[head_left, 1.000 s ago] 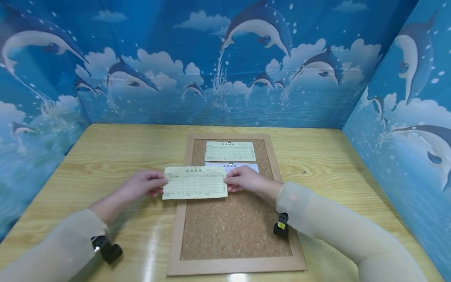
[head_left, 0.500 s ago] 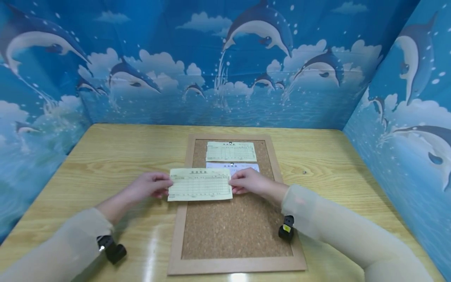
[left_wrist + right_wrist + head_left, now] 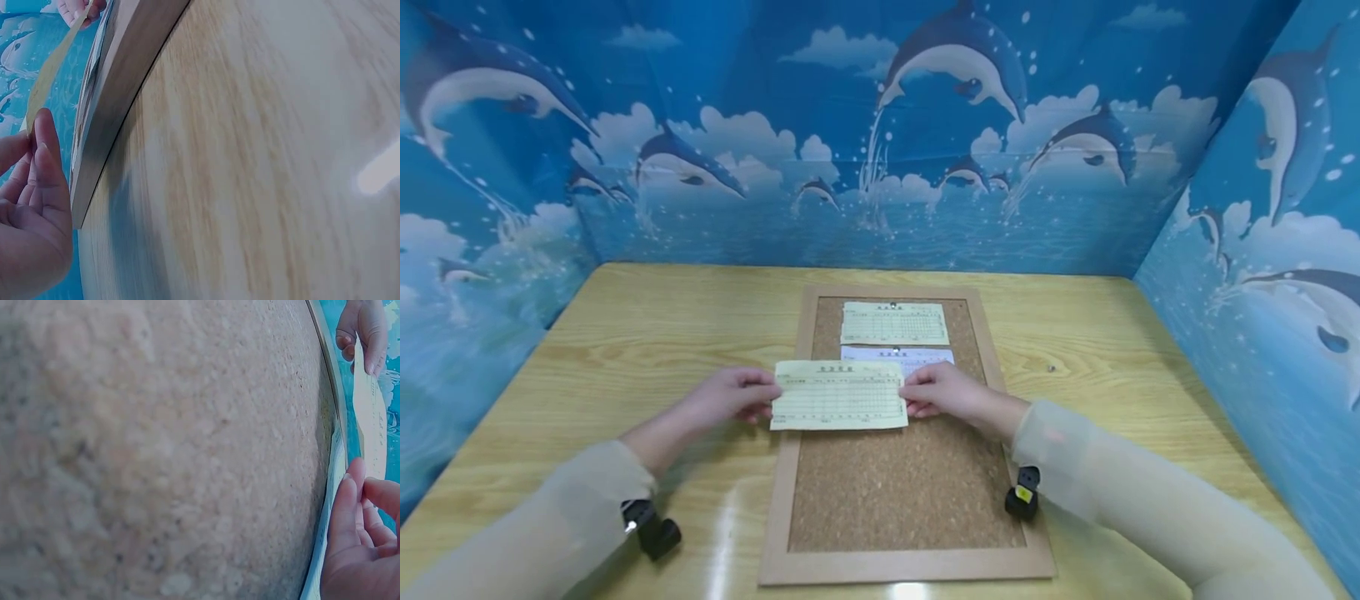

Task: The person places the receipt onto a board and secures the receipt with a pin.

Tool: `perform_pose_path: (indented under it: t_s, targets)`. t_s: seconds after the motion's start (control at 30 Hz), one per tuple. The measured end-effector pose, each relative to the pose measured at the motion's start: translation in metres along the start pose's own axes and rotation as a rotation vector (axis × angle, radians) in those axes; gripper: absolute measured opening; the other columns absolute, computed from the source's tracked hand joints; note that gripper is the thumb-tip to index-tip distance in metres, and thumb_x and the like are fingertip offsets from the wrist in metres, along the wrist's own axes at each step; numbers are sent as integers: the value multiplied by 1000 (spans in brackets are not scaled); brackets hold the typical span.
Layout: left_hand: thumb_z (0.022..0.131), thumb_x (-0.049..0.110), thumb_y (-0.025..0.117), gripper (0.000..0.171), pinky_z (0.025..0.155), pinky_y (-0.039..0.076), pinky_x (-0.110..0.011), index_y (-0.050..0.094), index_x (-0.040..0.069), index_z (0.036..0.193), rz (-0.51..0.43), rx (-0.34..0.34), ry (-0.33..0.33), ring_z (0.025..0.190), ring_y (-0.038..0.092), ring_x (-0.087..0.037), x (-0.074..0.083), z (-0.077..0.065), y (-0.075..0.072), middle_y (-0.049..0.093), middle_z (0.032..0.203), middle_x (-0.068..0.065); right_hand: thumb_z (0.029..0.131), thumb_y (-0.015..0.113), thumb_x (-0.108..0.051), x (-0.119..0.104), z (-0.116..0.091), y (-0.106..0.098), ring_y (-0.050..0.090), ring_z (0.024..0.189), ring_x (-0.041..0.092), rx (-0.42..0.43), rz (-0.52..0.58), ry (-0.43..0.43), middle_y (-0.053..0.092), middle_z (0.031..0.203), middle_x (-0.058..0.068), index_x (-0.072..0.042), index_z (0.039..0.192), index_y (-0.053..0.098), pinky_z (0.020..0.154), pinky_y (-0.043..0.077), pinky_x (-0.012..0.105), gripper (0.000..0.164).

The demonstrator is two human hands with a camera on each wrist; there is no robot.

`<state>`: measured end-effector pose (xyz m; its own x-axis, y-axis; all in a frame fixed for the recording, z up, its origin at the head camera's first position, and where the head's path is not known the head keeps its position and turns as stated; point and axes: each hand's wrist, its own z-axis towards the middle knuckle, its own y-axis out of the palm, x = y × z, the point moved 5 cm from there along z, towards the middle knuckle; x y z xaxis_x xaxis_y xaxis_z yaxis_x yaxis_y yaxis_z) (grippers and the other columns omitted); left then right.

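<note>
A pale yellow printed form [image 3: 839, 396] is stretched between my two hands, raised above the left part of a framed corkboard [image 3: 910, 492]. My left hand [image 3: 735, 395] pinches its left edge between thumb and fingers; my right hand [image 3: 943, 390] pinches the right edge. Both wrist views show the sheet lifted off the board, slightly bowed. On the upper board a pale green form [image 3: 895, 323] is fixed by a pin at its top. Just below, a white form [image 3: 880, 354] is also pinned, mostly covered by the held sheet and my right hand.
The corkboard lies flat on a wood-grain table [image 3: 685, 308], its wooden frame [image 3: 910, 568] raised above the tabletop. A tiny metallic pin-like object [image 3: 1051, 367] lies right of the board. Blue dolphin-print curtains [image 3: 760, 150] stand behind and at the sides.
Both hands have shifted a little to the right with the yellow form, carrying it further over the corkboard. Both pinned forms stay in place.
</note>
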<state>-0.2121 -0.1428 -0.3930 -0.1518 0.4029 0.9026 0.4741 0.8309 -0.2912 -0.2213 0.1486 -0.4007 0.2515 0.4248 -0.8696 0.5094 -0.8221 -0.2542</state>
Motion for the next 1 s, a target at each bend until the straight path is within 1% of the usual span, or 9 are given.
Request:
perform_pose_path:
  t_s: [0.13, 0.17, 0.3, 0.47, 0.73, 1.0]
  targets:
    - [92, 19, 58, 28, 67, 53, -30, 60, -6, 105, 0, -3, 5, 75, 63, -15, 1, 1, 4, 65, 79, -5, 93, 56, -8, 3, -3, -1, 62, 70, 10, 10, 2, 15, 65, 79, 8, 8, 101, 63, 68, 53, 26, 19]
    - [92, 19, 59, 28, 67, 52, -30, 60, -6, 105, -1, -5, 6, 74, 62, -15, 1, 1, 5, 65, 79, -5, 93, 56, -8, 3, -5, -1, 62, 70, 10, 8, -2, 7, 65, 79, 8, 8, 101, 63, 68, 53, 27, 19]
    - [92, 18, 58, 29, 66, 52, -29, 60, -7, 106, -6, -23, 16, 75, 62, -15, 2, 2, 9, 66, 81, -6, 93, 56, -7, 7, -7, -3, 62, 69, 10, 12, 6, 9, 64, 77, 7, 8, 99, 64, 67, 53, 26, 18]
    - [92, 16, 58, 27, 65, 52, -28, 60, -8, 106, -15, -26, 16, 74, 62, -14, 2, 3, 12, 65, 82, -6, 93, 57, -8, 9, -7, -4, 62, 68, 10, 24, 6, 11, 64, 76, 6, 7, 98, 64, 66, 53, 25, 17]
    - [92, 16, 59, 25, 63, 52, -29, 61, -7, 103, 2, -33, 30, 72, 63, -15, 4, 6, 17, 66, 79, -5, 93, 57, -9, 11, -13, -9, 62, 70, 11, 27, -8, 6, 64, 80, 8, 8, 100, 63, 67, 53, 26, 19]
    - [92, 14, 59, 21, 59, 51, -27, 62, -6, 96, 4, -61, 50, 66, 61, -14, 6, 10, 27, 66, 73, -6, 93, 57, -8, 19, -20, -12, 61, 68, 10, 36, 4, 11, 63, 77, 7, 8, 98, 63, 65, 52, 24, 18]
